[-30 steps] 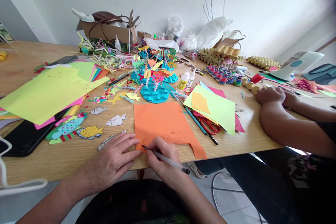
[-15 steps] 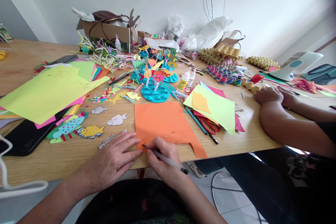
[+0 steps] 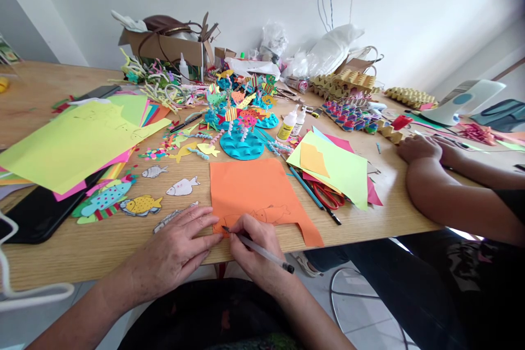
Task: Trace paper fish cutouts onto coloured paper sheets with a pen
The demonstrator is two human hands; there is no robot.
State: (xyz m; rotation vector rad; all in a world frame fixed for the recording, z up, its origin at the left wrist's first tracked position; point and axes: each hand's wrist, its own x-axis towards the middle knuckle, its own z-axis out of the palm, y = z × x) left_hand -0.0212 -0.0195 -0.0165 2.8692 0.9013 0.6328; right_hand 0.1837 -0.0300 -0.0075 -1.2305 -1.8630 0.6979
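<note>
My right hand [image 3: 257, 251] grips a pen [image 3: 266, 254] with a clear barrel and black end cap, its tip on the lower left part of an orange sheet [image 3: 250, 183]. Fish outlines [image 3: 271, 213] are drawn along the sheet's lower edge, partly covered by my fingers. Flat and with fingers stretched out, my left hand [image 3: 180, 246] rests on the table, fingertips on the sheet's left corner. Just beyond it lie a grey paper fish [image 3: 174, 219], partly under the hand, a white fish cutout [image 3: 182, 186] and a yellow dotted fish [image 3: 141, 205].
Coloured sheets [image 3: 77, 142] lie over a black case at left. Red scissors [image 3: 330, 197] and pencils [image 3: 307, 188] sit right of the orange sheet. Glue bottles [image 3: 287, 124] stand behind, beside blue fish models [image 3: 241, 145]. Another person's arms [image 3: 447, 175] rest at right.
</note>
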